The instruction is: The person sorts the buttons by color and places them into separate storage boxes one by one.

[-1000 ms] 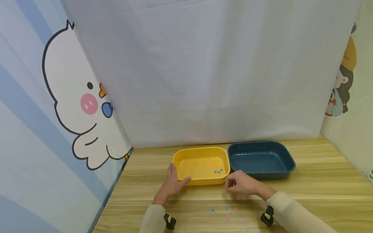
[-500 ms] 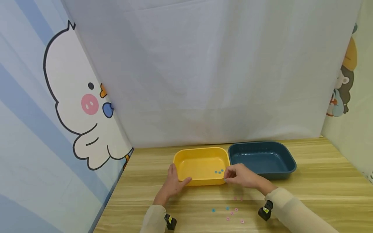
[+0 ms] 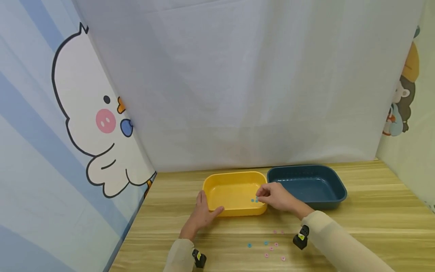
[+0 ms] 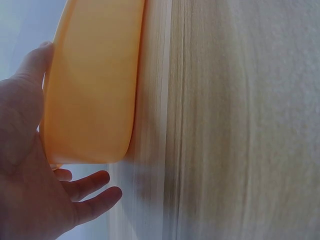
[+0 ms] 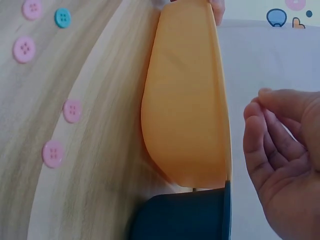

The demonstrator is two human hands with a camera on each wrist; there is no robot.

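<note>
Head view puts our left hand (image 3: 201, 215) at the near left corner of the yellow tray (image 3: 238, 212), fingers spread along its left side and thumb lying on the front rim. Over the tray's right end we have our right hand (image 3: 278, 196), thumb and forefinger pressed together, pinching what appears to be a blue button (image 3: 257, 198); from the right wrist we cannot make that button out between the fingertips. Just beside those fingertips, on the tray's floor, we see another blue button (image 3: 252, 200). Adjoining the yellow tray on its right is the dark blue tray (image 3: 319, 205), also on the wood-grain table (image 3: 163, 211). Nearer to us, on the tabletop, we find two more blue buttons (image 3: 249, 245) and six pink buttons (image 3: 276, 244) in a loose scatter; from the right wrist, we can see holes in the pink ones. We wear pale sleeves (image 3: 343, 241) and a small black device (image 3: 199, 260) at each wrist, and we face a white cloth (image 3: 231, 83) hanging behind the trays.
</note>
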